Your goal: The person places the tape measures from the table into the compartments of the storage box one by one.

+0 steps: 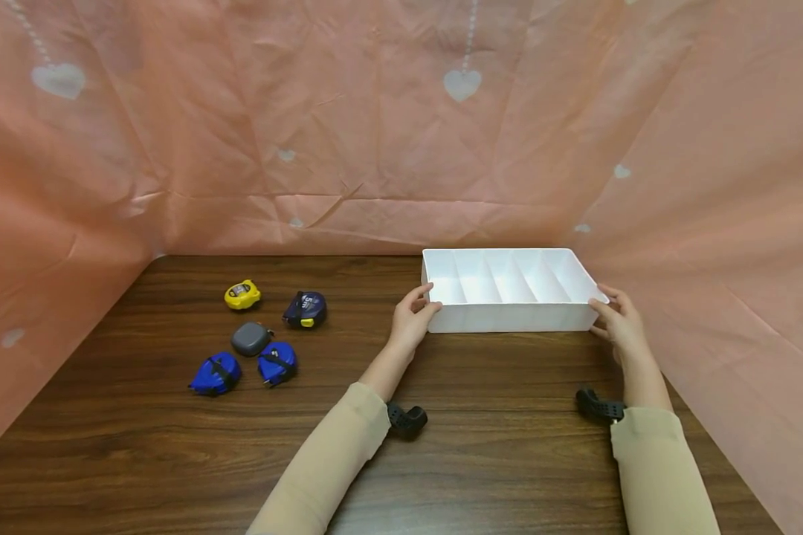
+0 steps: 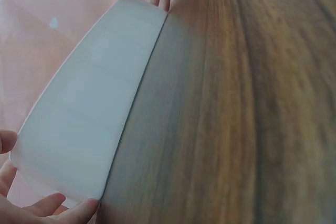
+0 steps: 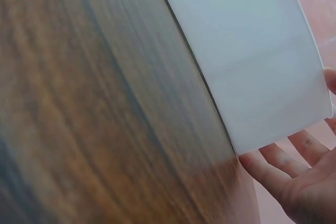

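Observation:
A white divided organizer box (image 1: 515,316) with several compartments in a row stands on the wooden table near the back right; no contents show in them. My left hand (image 1: 411,321) holds its left end, thumb at the front corner by the rim and fingers along the side. At the opposite end my right hand (image 1: 621,325) grips the right front corner, with the thumb on the rim. In the right wrist view, the right fingers (image 3: 275,174) reach along the end wall down to its bottom corner. The left wrist view shows the box's front wall (image 2: 89,98) between both hands.
Left on the table (image 1: 140,446) lie several tape measures: a yellow one (image 1: 243,296), a dark navy one (image 1: 305,309), a grey one (image 1: 250,339) and two blue ones, one (image 1: 217,374) left of the other (image 1: 277,362). A pink curtain (image 1: 375,134) encloses the back and sides.

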Demonstrator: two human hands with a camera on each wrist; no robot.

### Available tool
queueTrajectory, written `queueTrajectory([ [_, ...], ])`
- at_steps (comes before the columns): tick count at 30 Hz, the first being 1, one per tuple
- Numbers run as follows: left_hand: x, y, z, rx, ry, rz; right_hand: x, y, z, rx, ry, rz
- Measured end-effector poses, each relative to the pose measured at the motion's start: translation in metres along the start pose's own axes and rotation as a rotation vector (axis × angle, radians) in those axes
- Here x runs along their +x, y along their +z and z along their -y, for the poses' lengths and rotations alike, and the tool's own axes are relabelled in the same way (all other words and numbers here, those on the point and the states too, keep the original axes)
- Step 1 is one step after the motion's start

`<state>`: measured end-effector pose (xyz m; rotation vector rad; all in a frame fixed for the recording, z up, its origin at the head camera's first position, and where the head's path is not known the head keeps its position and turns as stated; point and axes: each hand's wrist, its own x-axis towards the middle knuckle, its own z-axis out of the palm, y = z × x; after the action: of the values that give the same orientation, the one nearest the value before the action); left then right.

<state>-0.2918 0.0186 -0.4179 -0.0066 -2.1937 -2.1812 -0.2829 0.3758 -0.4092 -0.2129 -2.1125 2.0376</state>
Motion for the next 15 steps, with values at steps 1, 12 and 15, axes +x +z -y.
queueTrajectory([
  [1, -0.0005, -0.0007, 0.0001, 0.002, -0.001, 0.000, -0.0002, 0.0003, -0.0002, -0.006, -0.005, 0.004],
  [12, -0.0040, -0.0062, 0.0046, -0.021, 0.017, 0.012, -0.0047, 0.0041, 0.0026, -0.164, -0.030, 0.030],
  [15, -0.0060, -0.0081, 0.0041, -0.033, 0.015, 0.011, -0.0059, 0.0055, 0.0032, -0.141, -0.036, 0.037],
])
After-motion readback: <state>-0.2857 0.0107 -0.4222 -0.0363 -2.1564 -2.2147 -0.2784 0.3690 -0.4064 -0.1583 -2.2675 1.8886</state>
